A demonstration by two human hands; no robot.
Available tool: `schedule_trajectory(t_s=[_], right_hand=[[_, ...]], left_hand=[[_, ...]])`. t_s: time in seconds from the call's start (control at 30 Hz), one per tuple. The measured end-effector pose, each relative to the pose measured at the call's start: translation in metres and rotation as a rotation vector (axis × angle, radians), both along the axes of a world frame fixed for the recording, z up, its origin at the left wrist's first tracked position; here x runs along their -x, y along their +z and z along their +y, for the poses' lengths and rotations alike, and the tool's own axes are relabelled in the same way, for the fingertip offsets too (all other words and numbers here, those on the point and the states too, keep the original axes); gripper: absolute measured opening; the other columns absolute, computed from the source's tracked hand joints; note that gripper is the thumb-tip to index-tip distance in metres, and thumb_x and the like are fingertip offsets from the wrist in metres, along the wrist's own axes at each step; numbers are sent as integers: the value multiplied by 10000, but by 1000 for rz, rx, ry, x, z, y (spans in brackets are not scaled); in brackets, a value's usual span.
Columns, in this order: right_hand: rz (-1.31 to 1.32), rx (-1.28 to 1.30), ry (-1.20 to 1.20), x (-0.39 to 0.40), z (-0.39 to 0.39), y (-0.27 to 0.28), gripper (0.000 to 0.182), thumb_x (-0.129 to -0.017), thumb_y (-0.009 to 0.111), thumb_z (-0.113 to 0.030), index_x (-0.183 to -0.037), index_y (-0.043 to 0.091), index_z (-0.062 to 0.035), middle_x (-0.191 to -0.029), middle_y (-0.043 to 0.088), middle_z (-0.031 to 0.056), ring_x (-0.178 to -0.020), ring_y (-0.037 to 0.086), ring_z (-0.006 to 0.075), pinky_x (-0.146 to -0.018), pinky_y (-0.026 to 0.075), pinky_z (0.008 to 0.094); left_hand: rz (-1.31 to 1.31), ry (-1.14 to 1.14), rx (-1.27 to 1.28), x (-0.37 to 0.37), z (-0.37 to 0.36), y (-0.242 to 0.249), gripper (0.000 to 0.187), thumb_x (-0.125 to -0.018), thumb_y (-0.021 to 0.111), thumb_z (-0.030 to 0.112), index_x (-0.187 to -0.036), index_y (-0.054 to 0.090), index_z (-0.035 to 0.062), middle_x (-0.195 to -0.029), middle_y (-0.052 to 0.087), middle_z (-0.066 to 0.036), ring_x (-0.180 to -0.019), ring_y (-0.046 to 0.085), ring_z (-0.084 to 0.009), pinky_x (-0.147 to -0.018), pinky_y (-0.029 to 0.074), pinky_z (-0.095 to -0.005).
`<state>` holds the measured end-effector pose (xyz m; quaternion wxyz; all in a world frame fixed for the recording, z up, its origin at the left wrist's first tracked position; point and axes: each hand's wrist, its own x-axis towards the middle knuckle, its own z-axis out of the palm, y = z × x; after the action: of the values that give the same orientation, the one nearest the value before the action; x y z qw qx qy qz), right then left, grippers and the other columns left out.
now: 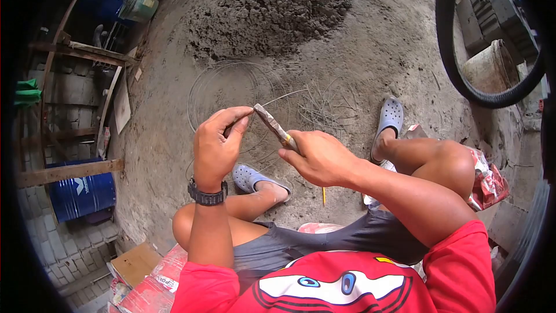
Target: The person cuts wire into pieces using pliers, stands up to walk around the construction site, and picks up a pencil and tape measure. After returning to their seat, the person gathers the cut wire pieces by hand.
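Head view: grips pliers (271, 122) in the right hand (324, 159), fingers closed round the handles, likely for firm leverage, with the nose angled up towards the left hand (217, 145). Brings the left thumb and forefinger together right at that nose, presumably for fine control of a thin strand; cannot tell what, if anything, sits pinched between them. Shows a wire (285, 96) running out from the pliers' tip above the ground (156, 139), its far end free, perhaps leaving room to turn it. Has a wire coil (191, 99) lying flat and loose short wires (330, 110) heaped ahead of the feet, apparently for easy reach from a low seat, with a grey mound (272, 11) farther off.
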<state>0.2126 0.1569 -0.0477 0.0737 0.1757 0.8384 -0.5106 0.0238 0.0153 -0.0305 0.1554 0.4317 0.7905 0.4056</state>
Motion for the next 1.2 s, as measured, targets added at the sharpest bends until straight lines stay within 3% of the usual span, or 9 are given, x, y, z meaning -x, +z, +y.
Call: schedule_trajectory(t_s=[0.07,0.4,0.67,0.8,0.97,1.2], right_hand=[[1,2,-3,0,0,-1,407,-1058,550,-346,-1060,620,55,-935,700,313,-994,671,504,-897,495,590],[-10,54,-21,1,2,3,420,-1053,566,-382,-1059,644,31,-940,707,300,-1008,672,498,-895,494,584],[-17,72,12,2,3,7,424,-1055,569,-394,-1070,653,21,-935,710,288,-1010,672,494,-892,495,580],[-65,106,-28,4,5,13,380,-1053,575,-380,-1092,665,-13,-935,709,279,-999,670,490,-874,497,575],[50,58,-138,4,5,-6,295,-1038,587,-314,-1098,676,-39,-946,713,266,-981,671,483,-852,497,570],[19,47,-200,7,4,6,256,-1024,590,-268,-1055,665,-25,-933,711,260,-959,668,486,-840,494,572]], left_hand=[[-37,-29,68,1,-1,5,200,-1009,667,37,-1177,768,-2,-1040,759,-37,-904,642,-70,-792,509,-234],[-289,-90,91,13,-9,13,270,-1031,614,48,-1266,734,-13,-1170,755,-57,-1048,642,-96,-911,498,-251],[-400,-97,103,20,-15,15,300,-1014,605,59,-1275,727,-29,-1220,753,-95,-1170,660,-167,-1035,474,-303],[-403,-88,94,20,-15,17,281,-1014,618,67,-1250,733,-32,-1198,754,-78,-1111,653,-132,-990,479,-280],[-317,-46,30,17,-13,14,221,-1038,670,132,-1183,753,-12,-1063,742,-2,-929,591,-55,-832,461,-227],[-238,4,23,12,-11,17,209,-1041,693,156,-1172,760,7,-952,702,28,-852,564,-53,-766,444,-223]])
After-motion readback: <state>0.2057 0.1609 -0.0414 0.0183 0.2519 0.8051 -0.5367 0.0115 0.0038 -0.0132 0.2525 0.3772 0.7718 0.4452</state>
